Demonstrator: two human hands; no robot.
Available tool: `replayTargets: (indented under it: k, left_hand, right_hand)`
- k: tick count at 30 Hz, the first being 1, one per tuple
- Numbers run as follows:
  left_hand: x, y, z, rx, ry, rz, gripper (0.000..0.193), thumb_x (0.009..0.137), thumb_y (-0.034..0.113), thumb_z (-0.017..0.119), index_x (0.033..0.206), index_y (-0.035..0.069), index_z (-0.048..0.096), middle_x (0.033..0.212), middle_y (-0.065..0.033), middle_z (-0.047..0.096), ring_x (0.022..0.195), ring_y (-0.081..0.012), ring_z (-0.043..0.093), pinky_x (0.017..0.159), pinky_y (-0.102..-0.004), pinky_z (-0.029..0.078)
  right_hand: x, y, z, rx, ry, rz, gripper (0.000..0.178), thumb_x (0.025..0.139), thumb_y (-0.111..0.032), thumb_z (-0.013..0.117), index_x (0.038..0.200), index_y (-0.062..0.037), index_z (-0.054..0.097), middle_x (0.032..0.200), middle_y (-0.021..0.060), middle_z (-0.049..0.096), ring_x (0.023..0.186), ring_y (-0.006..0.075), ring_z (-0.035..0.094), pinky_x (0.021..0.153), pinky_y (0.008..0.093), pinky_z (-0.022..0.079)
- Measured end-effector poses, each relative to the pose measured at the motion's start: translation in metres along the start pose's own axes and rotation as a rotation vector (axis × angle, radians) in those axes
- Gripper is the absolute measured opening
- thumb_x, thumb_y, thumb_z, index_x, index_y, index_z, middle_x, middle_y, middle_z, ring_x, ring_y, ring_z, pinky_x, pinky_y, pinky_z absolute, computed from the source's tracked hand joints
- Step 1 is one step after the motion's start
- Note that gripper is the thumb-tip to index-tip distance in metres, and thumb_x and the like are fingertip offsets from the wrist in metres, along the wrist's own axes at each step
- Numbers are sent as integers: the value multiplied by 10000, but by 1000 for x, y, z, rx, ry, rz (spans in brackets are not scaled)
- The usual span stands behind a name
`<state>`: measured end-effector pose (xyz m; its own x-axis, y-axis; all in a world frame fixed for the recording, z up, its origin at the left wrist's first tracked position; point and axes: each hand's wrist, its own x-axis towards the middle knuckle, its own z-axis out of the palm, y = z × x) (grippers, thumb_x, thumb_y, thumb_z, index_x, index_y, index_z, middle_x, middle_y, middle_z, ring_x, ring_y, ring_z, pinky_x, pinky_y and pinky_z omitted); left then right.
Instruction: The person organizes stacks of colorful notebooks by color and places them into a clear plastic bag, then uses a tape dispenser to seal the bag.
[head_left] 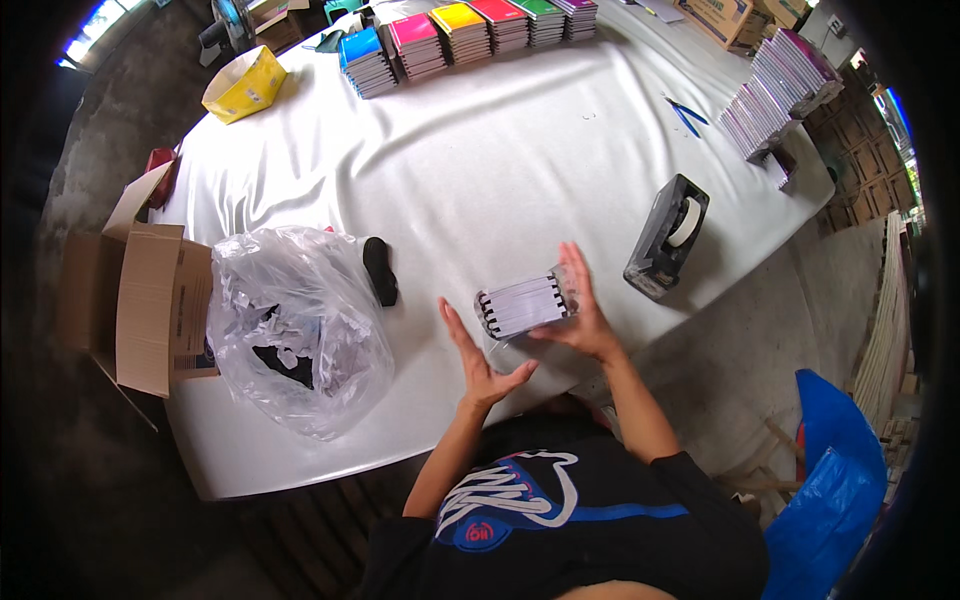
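A small stack of thin notebooks [522, 304] with dark spines, wrapped in clear film, stands on its edge on the white tablecloth [480, 170] right in front of me. My right hand [578, 312] lies flat against the stack's right side and holds it up. My left hand [478, 360] is open, palm facing the stack's spine end, a short gap away and touching nothing.
A black tape dispenser [667, 236] sits right of the stack. A clear plastic bag [298, 325] of paper scraps, a black object [380, 270] and an open cardboard box [140, 295] lie left. Coloured notebook stacks [465, 35] line the far edge; more notebooks [780, 95] far right; a yellow box [243, 85].
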<state>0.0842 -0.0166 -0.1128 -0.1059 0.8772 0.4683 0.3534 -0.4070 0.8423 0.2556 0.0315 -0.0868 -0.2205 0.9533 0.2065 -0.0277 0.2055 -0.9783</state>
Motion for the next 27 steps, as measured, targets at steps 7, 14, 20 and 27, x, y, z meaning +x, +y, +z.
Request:
replayTargets:
  k: [7,14,20,27]
  left_hand:
    - [33,25,-36,597,-250,403,578,637,188,686,1203,155,573,1239,19,545,1087,-133,521,892,-316,282]
    - [49,13,-47,483,-372,421,561,707,191,663,1247,252,525,1299,76,498,1127,-80,503,847,-308,342]
    - [55,13,-53,674,-558,557,643,666,217,701,1260,344,489,1318,46,483,1186,-100,465,901,-362,298]
    - [73,35,-58,775,-789,468,670,653,259,698,1246,459,459,1411,9,366,1258,-134,389,913,-450,257]
  right_hand:
    - [-24,-27,1,-551,-34,-281,661,640,11,712,1262,-60,498,1351,109,449,1280,336,373,1034,387,355]
    - [-20,-22,-3,-188,153,-128,619,649,1,717,1228,-32,500,1321,128,474,1253,294,422,1022,380,369]
    - [-20,-27,-5,-493,-37,-196,559,685,10,683,1214,-96,535,1290,68,521,1282,256,395,1066,403,281]
    - [-13,-37,-6,-711,-185,-238,480,734,-1,630,1180,-177,592,1292,4,526,1291,199,388,1114,492,79]
